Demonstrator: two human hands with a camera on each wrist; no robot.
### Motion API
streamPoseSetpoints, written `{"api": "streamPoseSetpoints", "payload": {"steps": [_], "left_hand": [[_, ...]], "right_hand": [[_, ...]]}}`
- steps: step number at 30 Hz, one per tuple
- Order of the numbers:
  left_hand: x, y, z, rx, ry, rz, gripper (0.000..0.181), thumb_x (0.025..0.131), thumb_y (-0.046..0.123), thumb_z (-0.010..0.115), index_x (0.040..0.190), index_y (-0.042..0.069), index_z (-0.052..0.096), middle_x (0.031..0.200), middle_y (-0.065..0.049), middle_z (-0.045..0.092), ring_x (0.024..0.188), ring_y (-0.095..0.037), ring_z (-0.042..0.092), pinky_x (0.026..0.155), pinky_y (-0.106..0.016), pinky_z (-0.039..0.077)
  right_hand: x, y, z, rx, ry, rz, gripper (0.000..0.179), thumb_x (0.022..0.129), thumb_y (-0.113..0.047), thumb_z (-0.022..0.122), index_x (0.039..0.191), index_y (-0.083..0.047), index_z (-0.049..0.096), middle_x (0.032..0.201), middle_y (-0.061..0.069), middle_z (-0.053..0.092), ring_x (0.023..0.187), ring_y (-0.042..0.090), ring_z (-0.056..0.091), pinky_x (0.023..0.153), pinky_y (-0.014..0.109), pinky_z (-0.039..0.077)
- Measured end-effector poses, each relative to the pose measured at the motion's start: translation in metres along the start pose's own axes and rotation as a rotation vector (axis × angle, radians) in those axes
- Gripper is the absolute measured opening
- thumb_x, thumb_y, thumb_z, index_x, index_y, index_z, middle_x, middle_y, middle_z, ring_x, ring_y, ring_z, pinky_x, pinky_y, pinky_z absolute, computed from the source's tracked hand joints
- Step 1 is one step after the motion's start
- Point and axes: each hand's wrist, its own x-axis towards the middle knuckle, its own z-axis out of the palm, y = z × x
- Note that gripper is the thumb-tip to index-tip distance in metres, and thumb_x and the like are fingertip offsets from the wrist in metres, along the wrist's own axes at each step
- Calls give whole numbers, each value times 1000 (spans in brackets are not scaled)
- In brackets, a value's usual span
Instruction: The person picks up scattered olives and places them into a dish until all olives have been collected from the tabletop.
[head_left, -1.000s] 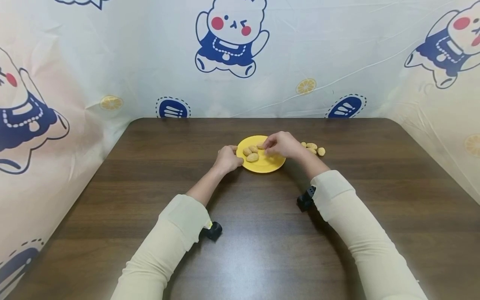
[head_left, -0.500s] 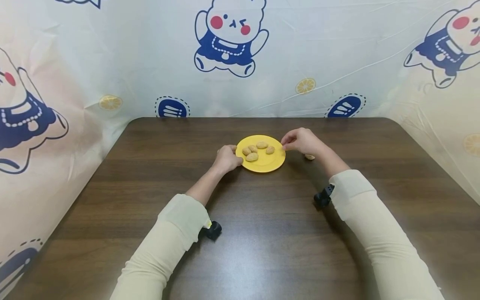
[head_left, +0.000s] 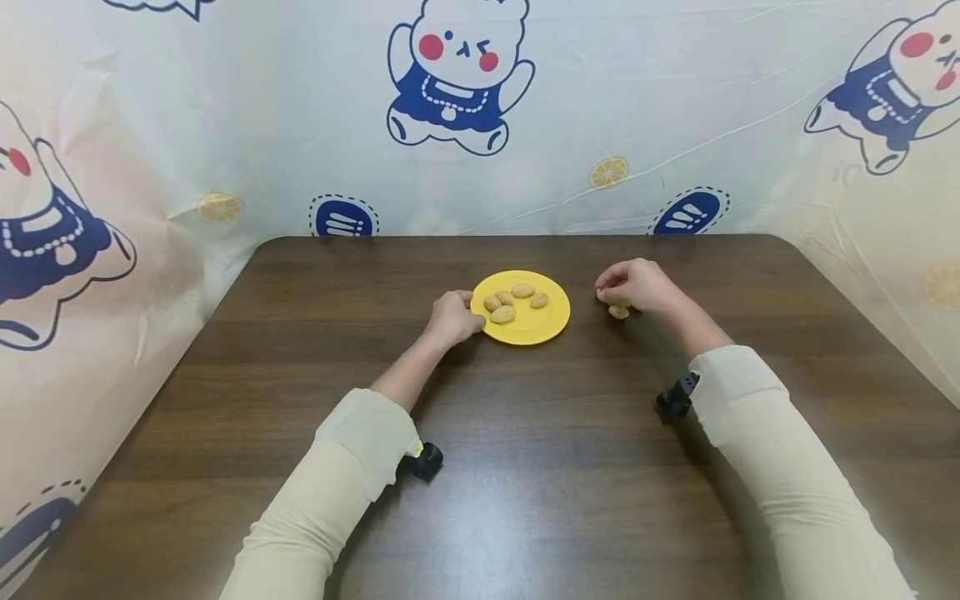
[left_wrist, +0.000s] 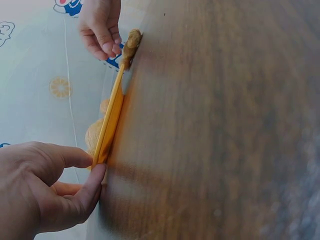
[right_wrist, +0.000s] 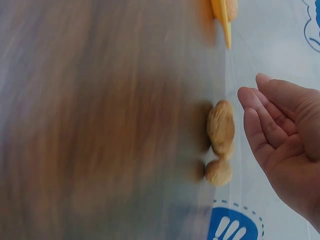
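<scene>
My left hand (head_left: 454,317) pinches the left rim of a yellow plate (head_left: 551,321) between thumb and fingers; the left wrist view shows the plate (left_wrist: 115,107) edge-on, low over the wood. Several peanuts in the shell (head_left: 503,314) lie on it. To the plate's right, my right hand (head_left: 641,285) hovers over loose peanuts (head_left: 618,312), partly hiding them. In the right wrist view, its fingers are loosely bent with nothing between them, and the hand (right_wrist: 290,135) is beside a long peanut (right_wrist: 221,127) and a smaller peanut (right_wrist: 218,172).
A dark wooden table (head_left: 480,433) lies under everything. A printed cloth (head_left: 300,108) with cartoon figures hangs behind its far edge and along both sides. Dark wrist cameras, such as the right one (head_left: 675,398), sit under both cuffs.
My right hand has moved right, off the plate to the loose peanuts, leaving one peanut on the plate's right half. My left hand still holds the rim.
</scene>
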Motion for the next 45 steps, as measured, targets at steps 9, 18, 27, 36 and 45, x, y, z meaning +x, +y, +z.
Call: {"api": "streamPoseSetpoints", "payload": {"steps": [9, 18, 27, 36, 45], "left_hand": [[0, 1, 1, 3, -7, -4, 59, 81, 5, 60, 136, -4, 41, 125, -15, 54, 94, -19, 53, 74, -26, 47], [0, 1, 0, 11, -6, -12, 60, 80, 5, 60, 136, -4, 41, 125, -15, 54, 93, -19, 53, 72, -25, 46], [0, 0, 0, 3, -4, -14, 60, 80, 5, 60, 137, -4, 40, 126, -16, 53, 95, -18, 54, 73, -25, 47], [-1, 1, 0, 9, -2, -13, 60, 81, 4, 60, 136, -4, 41, 121, -15, 56, 78, -16, 58, 61, -21, 46], [-2, 1, -1, 8, -2, -10, 59, 80, 4, 59, 136, -4, 41, 120, -15, 57, 80, -17, 57, 62, -22, 45]], "right_hand": [[-9, 20, -12, -19, 125, 11, 22, 87, -15, 64, 104, -1, 67, 96, 13, 65, 84, 24, 55, 66, 31, 45], [-17, 31, -25, -98, 195, 42, 27, 87, -17, 63, 106, 1, 65, 99, 18, 64, 89, 29, 53, 73, 41, 43], [-19, 34, -26, -154, 149, 84, 30, 85, -19, 65, 104, 5, 65, 104, 22, 63, 95, 34, 49, 79, 46, 41], [-20, 37, -25, -165, 65, 137, 34, 83, -28, 67, 99, 2, 68, 96, 16, 63, 91, 32, 48, 76, 43, 40], [-17, 40, -23, -170, 73, 121, 29, 82, -23, 67, 97, 2, 69, 86, 10, 65, 89, 30, 48, 74, 40, 39]]}}
